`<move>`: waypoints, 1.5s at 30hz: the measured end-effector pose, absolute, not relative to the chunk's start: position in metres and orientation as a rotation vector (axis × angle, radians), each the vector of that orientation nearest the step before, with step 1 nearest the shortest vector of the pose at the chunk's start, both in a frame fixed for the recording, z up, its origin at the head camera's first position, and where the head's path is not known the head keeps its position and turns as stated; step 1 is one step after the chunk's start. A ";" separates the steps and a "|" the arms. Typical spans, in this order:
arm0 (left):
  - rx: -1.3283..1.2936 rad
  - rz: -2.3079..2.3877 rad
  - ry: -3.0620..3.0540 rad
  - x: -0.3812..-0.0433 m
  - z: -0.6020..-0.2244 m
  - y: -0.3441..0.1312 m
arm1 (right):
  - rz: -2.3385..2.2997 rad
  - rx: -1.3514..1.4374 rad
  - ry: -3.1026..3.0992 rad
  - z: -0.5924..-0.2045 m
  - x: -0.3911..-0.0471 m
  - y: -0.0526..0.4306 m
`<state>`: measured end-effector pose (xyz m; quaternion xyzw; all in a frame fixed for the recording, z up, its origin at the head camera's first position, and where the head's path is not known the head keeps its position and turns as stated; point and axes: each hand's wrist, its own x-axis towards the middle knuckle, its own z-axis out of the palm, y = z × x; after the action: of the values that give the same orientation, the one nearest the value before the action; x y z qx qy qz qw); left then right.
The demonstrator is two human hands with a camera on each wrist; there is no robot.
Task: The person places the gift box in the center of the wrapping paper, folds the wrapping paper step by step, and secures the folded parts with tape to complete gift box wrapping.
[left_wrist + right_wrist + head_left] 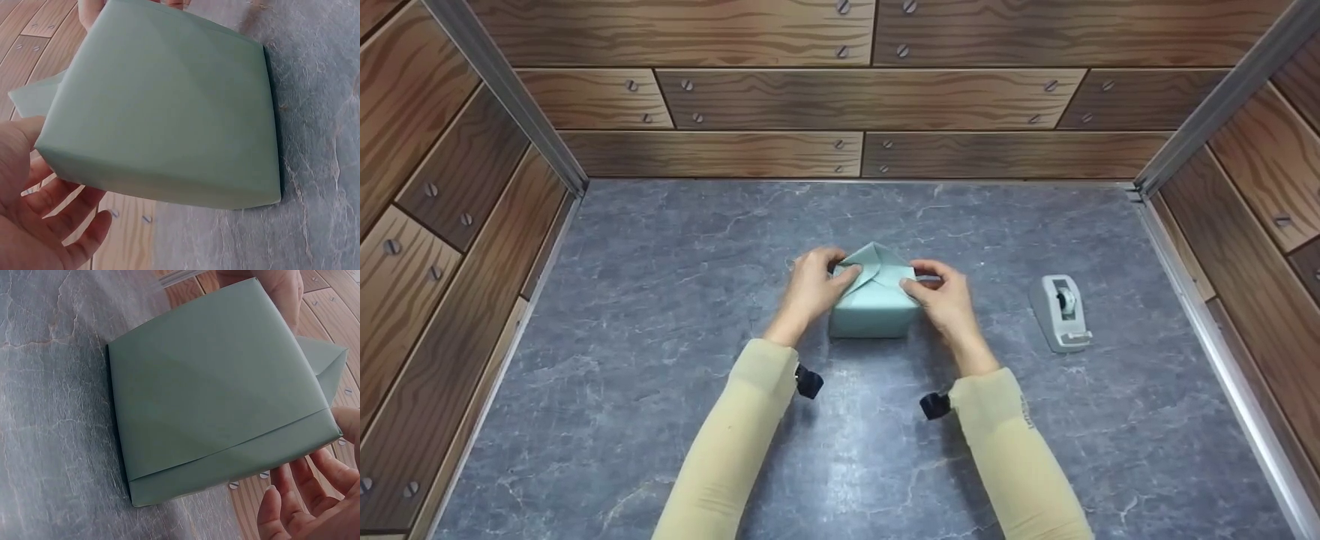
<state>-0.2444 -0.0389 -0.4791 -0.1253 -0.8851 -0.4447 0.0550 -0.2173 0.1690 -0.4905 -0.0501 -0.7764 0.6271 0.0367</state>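
Observation:
A box wrapped in pale green paper [876, 319] stands on the grey marbled surface in the middle of the head view. From its top rises a pointed, folded paper flap [885, 259]. My left hand [814, 281] grips the box's left side, its thumb on the folded paper and its fingers beside the box. On the opposite side, my right hand [947, 296] holds the upper right edge, thumb on top. Both wrist views show the wrapped box's smooth front [163, 107]; a straight paper seam crosses it near the right hand [320, 506]. The box's back is hidden.
To the right of the box, a grey tape dispenser [1045, 315] with a roll of tape stands on the marbled surface [675, 262]. Wood-patterned walls [870, 97] enclose the back and both sides, with metal rails along the corners.

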 end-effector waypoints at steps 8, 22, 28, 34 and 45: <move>-0.329 -1.326 -2.681 -0.245 -0.481 -0.036 | 1.913 -0.153 -2.401 -0.492 -0.218 0.169; -0.503 -1.368 -2.616 -0.248 -0.479 -0.035 | 1.936 -0.140 -2.393 -0.491 -0.218 0.169; -0.474 -1.460 -2.610 -0.249 -0.481 -0.035 | 1.994 -0.074 -2.422 -0.480 -0.213 0.171; -0.422 -1.556 -2.605 -0.249 -0.482 -0.035 | 1.988 0.087 -2.431 -0.465 -0.207 0.168; -0.406 -1.584 -2.564 -0.249 -0.479 -0.029 | 1.972 0.108 -2.445 -0.462 -0.206 0.168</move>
<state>-0.2489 -0.0288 -0.4793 -0.1333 -0.8420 -0.5203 0.0502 -0.2057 0.1679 -0.4622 0.0345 -0.7778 0.6275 -0.0006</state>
